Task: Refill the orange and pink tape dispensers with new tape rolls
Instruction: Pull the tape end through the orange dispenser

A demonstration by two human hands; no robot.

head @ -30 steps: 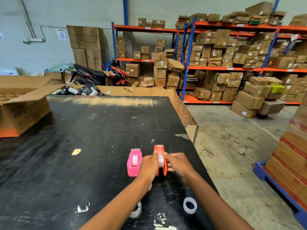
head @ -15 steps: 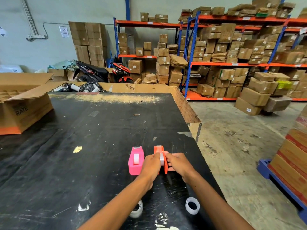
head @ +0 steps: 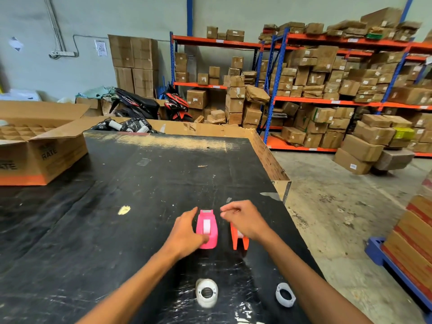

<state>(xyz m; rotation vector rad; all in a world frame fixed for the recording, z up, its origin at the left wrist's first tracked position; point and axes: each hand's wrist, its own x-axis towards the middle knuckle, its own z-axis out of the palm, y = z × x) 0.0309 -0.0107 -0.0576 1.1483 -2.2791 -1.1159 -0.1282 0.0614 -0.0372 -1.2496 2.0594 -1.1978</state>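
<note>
Two dispensers [head: 207,229], two tape rolls [head: 206,292].

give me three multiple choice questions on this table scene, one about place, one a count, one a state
1. Where does the pink dispenser stand relative to the orange dispenser?
A. on its left
B. on its right
C. stacked on it

2. How many white tape rolls lie near the table's front edge?
A. one
B. two
C. four

3. What is the left hand doing?
A. resting flat on the table
B. lifting a cardboard box
C. touching the pink dispenser

Answers: A, pink is left of orange. B, one roll and another. C, its fingers lie against the pink body.
</note>
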